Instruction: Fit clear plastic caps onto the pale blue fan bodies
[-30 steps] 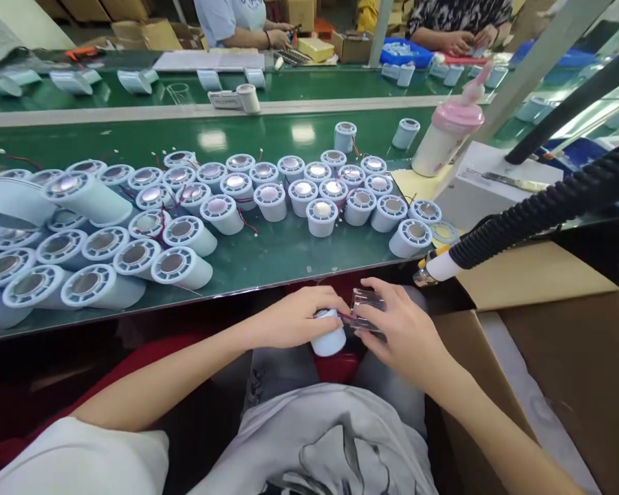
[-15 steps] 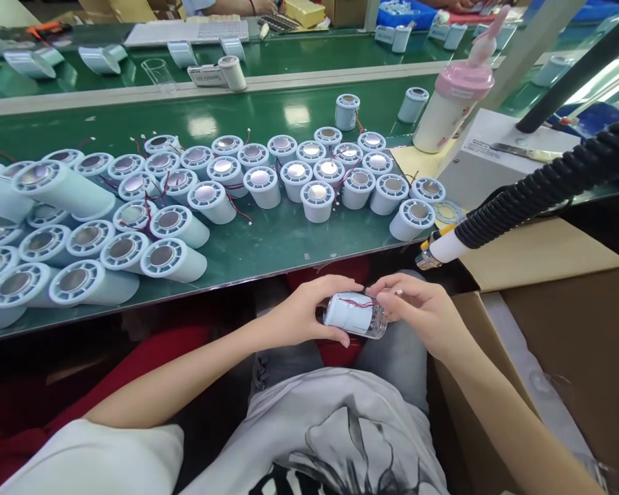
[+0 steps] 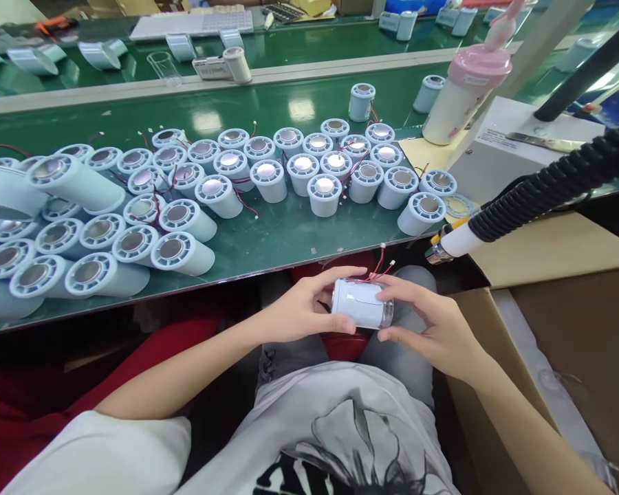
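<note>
Just off the near edge of the table (image 3: 268,237), above the person's lap, a blue cylinder (image 3: 358,304) lies on its side, held between both hands. The left hand (image 3: 304,309) grasps its left end, fingers along the far side and thumb along the near side. Around the cylinder sits a clear cup (image 3: 388,314), its end showing bare on the right. The right hand (image 3: 436,323) grips that end between thumb and fingers. Red wires (image 3: 380,265) with small white plugs stick up beside the right fingertips.

Rows of other cylinders (image 3: 133,277) crowd the table's left part, some tilted along the near edge, and spread to its right end. A white bottle (image 3: 461,96) with a pink lid stands toward the right end, next to a gray box (image 3: 500,155) with a flat metal tool (image 3: 547,143) on top. A black hose (image 3: 557,182) slants past the table's near right corner, its metal tip (image 3: 438,254) pointing toward the hands. Below that corner is a cardboard box (image 3: 572,330), its flaps spread.
</note>
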Available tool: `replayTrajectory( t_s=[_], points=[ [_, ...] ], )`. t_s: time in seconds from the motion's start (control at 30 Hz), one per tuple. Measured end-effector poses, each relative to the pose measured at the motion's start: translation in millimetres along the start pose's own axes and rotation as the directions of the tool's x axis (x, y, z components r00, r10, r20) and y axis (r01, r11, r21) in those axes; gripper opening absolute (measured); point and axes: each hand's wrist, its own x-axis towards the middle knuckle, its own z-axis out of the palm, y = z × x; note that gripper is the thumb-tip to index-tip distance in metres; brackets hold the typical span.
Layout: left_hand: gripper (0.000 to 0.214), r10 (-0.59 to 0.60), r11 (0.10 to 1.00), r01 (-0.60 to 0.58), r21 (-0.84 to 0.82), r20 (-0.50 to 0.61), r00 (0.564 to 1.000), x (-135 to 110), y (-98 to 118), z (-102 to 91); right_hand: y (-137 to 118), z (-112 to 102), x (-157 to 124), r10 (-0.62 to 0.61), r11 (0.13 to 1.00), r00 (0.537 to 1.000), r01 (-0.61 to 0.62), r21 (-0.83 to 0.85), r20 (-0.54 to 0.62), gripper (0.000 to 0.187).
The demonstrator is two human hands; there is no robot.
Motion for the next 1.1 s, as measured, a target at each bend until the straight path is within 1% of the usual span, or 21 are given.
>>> replayTrajectory(
  t_s=[0.17,0.33,0.47,0.63,0.9,1.0,1.1],
  points=[
    [0.077,0.143,0.981,-0.142,0.134,0.008,0.990,-4,5,-1.0,-1,0,-1,0.122,0.975,0.992,-0.126,0.184,0.032,0.040],
    [0.077,0.215,0.953,-0.217,0.213,0.031,0.976,-6,5,-0.9,-7,0,-1,0.216,0.906,0.974,-0.228,0.357,0.074,0.040],
    [0.079,0.239,0.937,-0.242,0.251,0.044,0.970,-7,5,-1.7,-9,0,0,0.277,0.843,0.954,-0.298,0.448,0.113,0.036],
    [0.081,0.270,0.914,-0.281,0.293,0.077,0.960,-7,3,-4.8,-10,1,2,0.354,0.740,0.919,-0.390,0.548,0.175,0.034],
    [0.082,0.305,0.899,-0.321,0.299,0.101,0.947,-8,1,-5.9,-6,5,5,0.431,0.620,0.877,-0.460,0.636,0.214,0.033],
    [0.081,0.309,0.893,-0.326,0.312,0.102,0.945,-8,0,-6.4,-4,8,7,0.470,0.562,0.853,-0.487,0.668,0.226,0.038],
    [0.082,0.315,0.882,-0.332,0.333,0.107,0.943,-9,0,-7.2,-3,10,7,0.516,0.519,0.819,-0.532,0.669,0.251,0.045]
  ],
)
